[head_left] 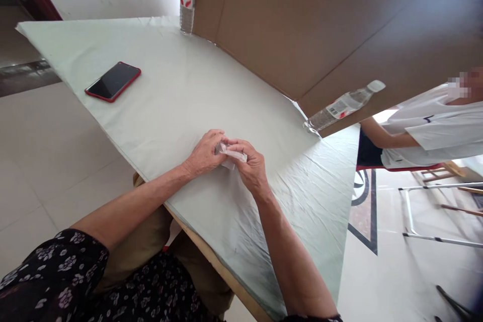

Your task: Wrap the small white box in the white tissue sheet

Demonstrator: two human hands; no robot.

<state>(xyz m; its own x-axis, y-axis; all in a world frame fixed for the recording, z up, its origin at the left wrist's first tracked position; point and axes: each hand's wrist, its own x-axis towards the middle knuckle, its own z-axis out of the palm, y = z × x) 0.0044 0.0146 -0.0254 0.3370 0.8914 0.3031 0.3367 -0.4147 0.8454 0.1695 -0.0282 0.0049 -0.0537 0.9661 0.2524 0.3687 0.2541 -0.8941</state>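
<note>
Near the front edge of the table, a small crumpled piece of clear and white plastic [237, 155] is held between both hands. My left hand [207, 153] has its fingers curled round the left end of it. On the other side, my right hand [249, 163] pinches the plastic between thumb and fingers. The fingertips of the two hands are close together, just over the cloth. What the plastic holds, if anything, cannot be made out.
A pale cloth covers the table [166, 85]. A red-cased phone [113, 81] lies at the left. Behind stands a brown board [264, 25], with an upright bottle [187, 0] and a tilted bottle [341, 105] against it. A person in a white shirt [449, 126] sits at the right.
</note>
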